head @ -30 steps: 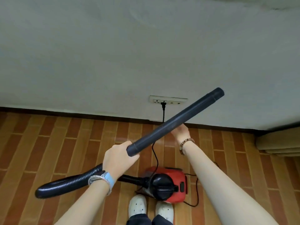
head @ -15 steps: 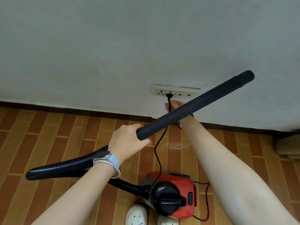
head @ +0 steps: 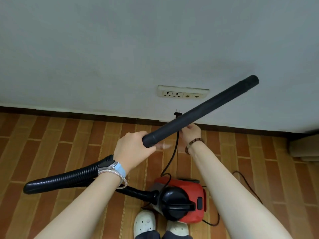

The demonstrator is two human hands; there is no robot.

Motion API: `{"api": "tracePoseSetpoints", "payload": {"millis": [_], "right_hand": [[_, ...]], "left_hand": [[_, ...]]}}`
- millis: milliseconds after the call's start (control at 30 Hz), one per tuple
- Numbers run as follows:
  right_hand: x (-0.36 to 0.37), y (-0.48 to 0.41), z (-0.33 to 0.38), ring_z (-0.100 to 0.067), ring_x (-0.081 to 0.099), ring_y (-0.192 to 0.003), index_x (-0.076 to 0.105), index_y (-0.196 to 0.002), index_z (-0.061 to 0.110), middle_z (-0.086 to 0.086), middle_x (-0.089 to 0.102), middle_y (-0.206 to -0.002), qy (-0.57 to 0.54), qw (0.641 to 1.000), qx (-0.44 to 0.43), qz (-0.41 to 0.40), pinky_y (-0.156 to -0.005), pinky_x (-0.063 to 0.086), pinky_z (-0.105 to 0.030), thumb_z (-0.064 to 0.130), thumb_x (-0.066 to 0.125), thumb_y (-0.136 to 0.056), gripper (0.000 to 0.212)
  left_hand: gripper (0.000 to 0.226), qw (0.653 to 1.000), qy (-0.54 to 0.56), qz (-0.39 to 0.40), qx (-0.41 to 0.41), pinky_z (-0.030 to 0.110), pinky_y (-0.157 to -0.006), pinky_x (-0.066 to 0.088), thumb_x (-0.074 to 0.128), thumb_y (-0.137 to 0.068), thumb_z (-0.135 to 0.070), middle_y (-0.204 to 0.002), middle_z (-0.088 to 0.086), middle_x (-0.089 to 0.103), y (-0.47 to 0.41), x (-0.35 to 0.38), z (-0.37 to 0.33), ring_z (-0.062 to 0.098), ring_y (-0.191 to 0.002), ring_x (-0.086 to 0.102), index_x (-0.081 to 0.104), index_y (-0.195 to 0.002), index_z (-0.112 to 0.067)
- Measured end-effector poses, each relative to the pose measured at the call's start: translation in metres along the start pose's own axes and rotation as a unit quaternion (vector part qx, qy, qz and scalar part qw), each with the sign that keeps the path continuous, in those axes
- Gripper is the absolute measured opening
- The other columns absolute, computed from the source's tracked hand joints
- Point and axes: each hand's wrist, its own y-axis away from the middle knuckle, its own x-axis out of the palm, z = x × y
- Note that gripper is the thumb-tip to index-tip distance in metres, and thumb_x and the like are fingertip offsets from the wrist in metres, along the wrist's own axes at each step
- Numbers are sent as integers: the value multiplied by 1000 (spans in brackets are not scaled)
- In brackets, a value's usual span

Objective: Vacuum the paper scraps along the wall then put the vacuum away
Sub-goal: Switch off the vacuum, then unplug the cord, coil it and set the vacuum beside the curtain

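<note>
A red and black vacuum (head: 186, 199) sits on the floor in front of my feet. My left hand (head: 133, 149) grips the near end of its black rigid tube (head: 203, 109), which slants up to the right across the wall. The ribbed black hose (head: 69, 178) loops left behind my wrist and back to the vacuum. My right hand (head: 193, 133), partly hidden behind the tube, holds the black power cord (head: 174, 152) just below its plug (head: 177, 114). The plug is out of the wall socket (head: 183, 94), prongs pointing up. No paper scraps show.
A dark baseboard (head: 69, 114) runs along the foot of the grey wall. The floor is brown wood-pattern planks. More cord (head: 248, 185) trails on the floor at the right. A beige object (head: 305, 149) lies at the far right edge. My white shoes (head: 145, 223) are at the bottom.
My right hand reached the plug in the socket, pulled it out and drew it down and back. The tube in my left hand stayed raised, shifting slightly.
</note>
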Motion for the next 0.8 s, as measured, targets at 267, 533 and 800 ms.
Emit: {"api": "tracePoseSetpoints", "payload": {"millis": [267,533,800], "right_hand": [[-47,113,9,-18,73,-81,62,-114,10,-2,75,-90,-61,996,18,70,-85,57,-37,29,55,-94,28],[-85,214,70,-20,73,-82,59,-109,8,-11,66,-102,-238,966,13,100,-73,58,-34,24,49,-97,22],[-107,264,140,-22,74,-79,50,-113,3,-15,61,-104,-344,931,-29,118,-71,60,-34,16,46,-98,20]], "left_hand": [[16,997,46,-15,-59,18,-50,37,70,-80,-29,-64,-11,57,55,-38,-26,7,-57,54,55,-76,-27],[13,992,97,-7,-81,17,-57,43,72,-82,-23,-75,-2,62,103,-72,-58,13,-67,60,60,-86,-19],[18,987,121,76,-67,15,-56,44,70,-85,-24,-82,2,62,128,-90,-73,13,-66,58,61,-96,-14]]}}
